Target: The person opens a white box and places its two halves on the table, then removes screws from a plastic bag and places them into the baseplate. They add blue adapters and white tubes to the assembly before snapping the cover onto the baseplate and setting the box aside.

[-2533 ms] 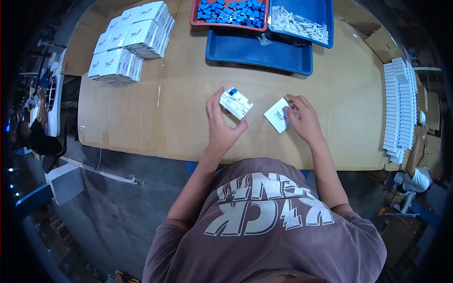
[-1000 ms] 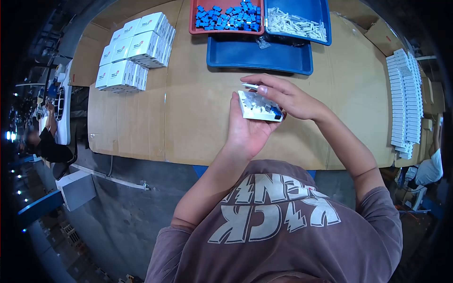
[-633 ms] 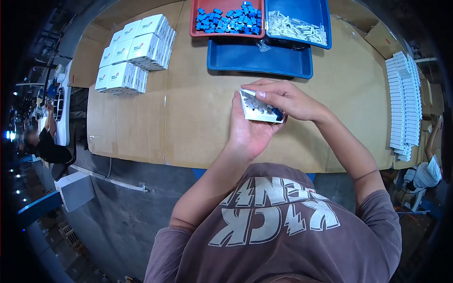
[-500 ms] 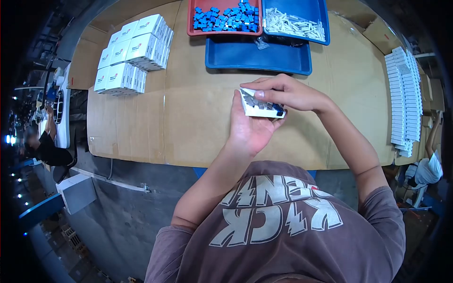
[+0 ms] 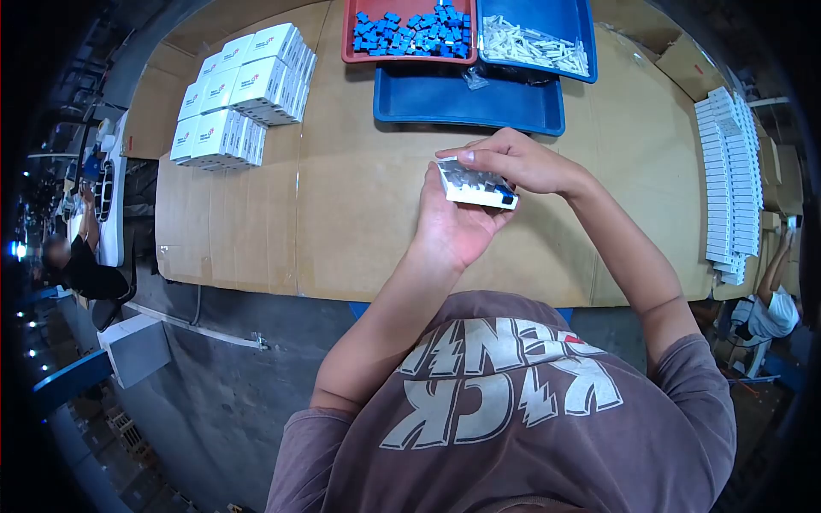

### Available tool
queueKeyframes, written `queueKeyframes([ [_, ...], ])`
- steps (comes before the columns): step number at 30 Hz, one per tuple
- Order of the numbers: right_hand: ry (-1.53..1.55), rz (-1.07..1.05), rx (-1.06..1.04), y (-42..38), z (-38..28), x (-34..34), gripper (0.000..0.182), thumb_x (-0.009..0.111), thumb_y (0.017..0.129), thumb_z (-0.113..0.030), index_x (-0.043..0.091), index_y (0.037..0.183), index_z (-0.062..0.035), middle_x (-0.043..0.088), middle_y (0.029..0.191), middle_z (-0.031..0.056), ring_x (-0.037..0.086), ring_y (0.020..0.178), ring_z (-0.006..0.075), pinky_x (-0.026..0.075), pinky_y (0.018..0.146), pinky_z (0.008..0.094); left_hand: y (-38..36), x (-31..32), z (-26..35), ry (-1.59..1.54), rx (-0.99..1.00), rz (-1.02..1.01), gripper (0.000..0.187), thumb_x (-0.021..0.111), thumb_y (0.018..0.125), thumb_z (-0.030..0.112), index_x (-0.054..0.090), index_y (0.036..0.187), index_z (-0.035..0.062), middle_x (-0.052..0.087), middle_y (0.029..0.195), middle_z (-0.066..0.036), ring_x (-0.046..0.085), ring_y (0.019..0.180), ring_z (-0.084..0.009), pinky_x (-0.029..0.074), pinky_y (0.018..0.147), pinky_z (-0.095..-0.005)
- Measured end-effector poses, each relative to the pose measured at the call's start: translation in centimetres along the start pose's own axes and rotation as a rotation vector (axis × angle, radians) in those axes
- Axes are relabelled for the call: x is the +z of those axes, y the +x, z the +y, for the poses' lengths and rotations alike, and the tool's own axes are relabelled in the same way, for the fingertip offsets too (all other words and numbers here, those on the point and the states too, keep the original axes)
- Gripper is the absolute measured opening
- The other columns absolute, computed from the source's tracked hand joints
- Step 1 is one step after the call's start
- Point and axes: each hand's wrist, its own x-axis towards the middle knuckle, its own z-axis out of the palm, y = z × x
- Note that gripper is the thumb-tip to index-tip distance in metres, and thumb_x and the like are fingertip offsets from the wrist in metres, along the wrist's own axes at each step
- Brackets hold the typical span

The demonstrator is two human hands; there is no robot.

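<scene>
A small shallow white box (image 5: 479, 202) lies in my left hand (image 5: 453, 229), whose fingers curl around its sides from below. Its top is open, showing grey or silvery pieces and a dark blue piece (image 5: 506, 196) at the near right corner. My right hand (image 5: 532, 164) reaches over the box from the right. Its thumb and index finger close on the far edge, partly covering the contents. I cannot make out exactly what its other fingers touch.
Stacked white boxes (image 5: 224, 98) stand at the left of the cardboard-covered table (image 5: 359, 214). At the back are a red tray (image 5: 349, 43) of blue parts, a blue tray (image 5: 588, 43) of white pieces and another blue tray (image 5: 470, 98). Rows of white boxes (image 5: 729, 184) line the right; other people work at both sides.
The white flap at the box's far left corner has gone down, and my right thumb has shifted slightly toward the far edge. My left hand holds the box in nearly the same place.
</scene>
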Motion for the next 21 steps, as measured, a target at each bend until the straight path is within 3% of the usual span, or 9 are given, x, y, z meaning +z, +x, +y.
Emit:
queueKeyframes([
  [4,-0.029,-0.005,-0.011,0.2,0.6,0.4,0.054,0.063,0.103,-0.054,0.082,0.106,-0.0035,0.073,0.082,0.0007,0.06,0.075,0.0068,0.051,0.069,0.0272,0.1,-0.2,0.0,0.022,-0.019,0.024,0.048,0.038,0.111,0.048,0.055,0.135,0.0108,0.06,0.133,-0.011,0.059,0.12,-0.0286,0.049,0.104,-0.0507],
  [7,-0.015,-0.005,-0.001,0.3,0.6,0.3,0.054,0.063,0.103,-0.054,0.08,0.115,-0.0045,0.077,0.09,0.0037,0.063,0.082,0.0085,0.053,0.076,0.028,0.1,0.1,0.2,-0.011,-0.022,0.036,0.049,0.039,0.111,0.048,0.055,0.136,0.0096,0.06,0.134,-0.012,0.059,0.122,-0.029,0.048,0.106,-0.0509],
  [10,-0.005,-0.028,-0.043,0.1,0.8,0.5,0.047,0.058,0.108,-0.04,0.067,0.141,-0.0085,0.075,0.125,0.0109,0.065,0.107,0.0141,0.052,0.096,0.0311,0.3,-0.1,0.6,-0.02,-0.019,0.003,0.052,0.035,0.111,0.049,0.052,0.14,0.0082,0.059,0.135,-0.012,0.058,0.125,-0.03,0.046,0.11,-0.052],
  [13,0.058,0.011,-0.184,-0.4,1.3,1.7,0.048,0.057,0.108,-0.036,0.061,0.147,-0.0074,0.063,0.147,0.0143,0.059,0.13,0.0206,0.044,0.112,0.0358,-0.5,0.5,0.9,0.047,0.043,-0.015,0.056,0.032,0.111,0.051,0.049,0.144,0.0089,0.058,0.138,-0.012,0.057,0.128,-0.029,0.044,0.112,-0.053],
  [14,0.074,-0.029,-0.176,-0.5,1.5,1.7,0.053,0.059,0.107,-0.035,0.055,0.152,-0.0071,0.05,0.16,0.0157,0.047,0.146,0.0274,0.035,0.121,0.0397,-0.7,0.5,1.0,0.086,0.07,-0.025,0.057,0.03,0.111,0.052,0.049,0.144,0.0095,0.058,0.138,-0.012,0.057,0.129,-0.0284,0.044,0.112,-0.0528],
  [18,-0.092,0.03,-0.396,-0.9,2.5,2.5,0.066,0.064,0.101,-0.04,0.048,0.157,-0.0091,0.038,0.167,0.0173,0.033,0.156,0.0361,0.025,0.127,0.0451,-1.4,0.7,0.8,0.24,0.185,-0.013,0.06,0.026,0.111,0.056,0.048,0.146,0.0119,0.056,0.141,-0.011,0.056,0.132,-0.026,0.044,0.112,-0.0512],
  [21,-0.339,0.112,-0.543,-1.1,1.9,3.0,0.072,0.065,0.099,-0.046,0.047,0.158,-0.011,0.036,0.168,0.0172,0.032,0.156,0.0385,0.023,0.127,0.0502,-1.7,0.7,0.0,0.313,0.314,0.02,0.066,0.023,0.11,0.062,0.046,0.149,0.0126,0.056,0.142,-0.009,0.055,0.134,-0.0248,0.046,0.11,-0.0455],
])
